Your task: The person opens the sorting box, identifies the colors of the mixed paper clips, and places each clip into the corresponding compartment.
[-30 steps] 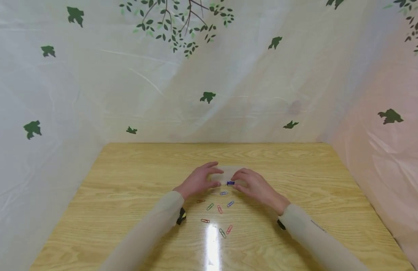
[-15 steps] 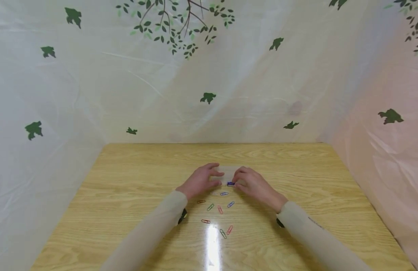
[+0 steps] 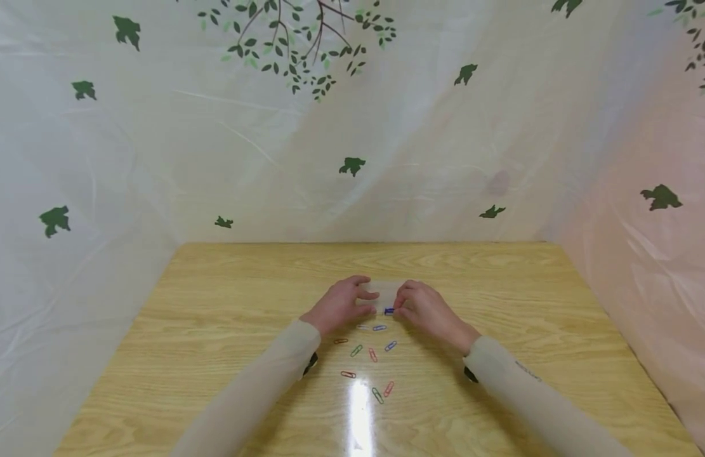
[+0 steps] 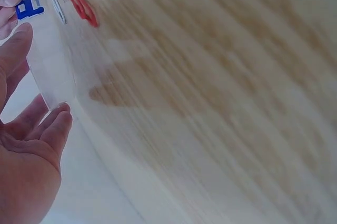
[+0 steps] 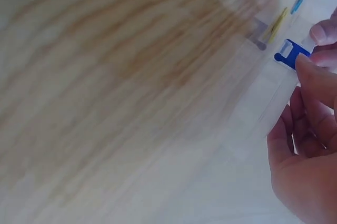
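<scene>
A clear plastic box with a blue latch on its near side sits between both hands. My left hand holds the box's left end, thumb at the near side and fingers spread along the end. On the right, my right hand grips the other end with curled fingers. Its thumb presses on the blue latch in the right wrist view. From the left wrist, the box wall shows between the left fingers and the latch.
Several paper clips lie scattered in front of the box, among them a blue clip, a green clip and a red clip. They rest on a wooden table. A pale printed sheet hangs behind it.
My right hand's fingers have drawn together at the blue latch and cover more of it. The left hand stays at the box's left end, nearly still. The clips have not moved.
</scene>
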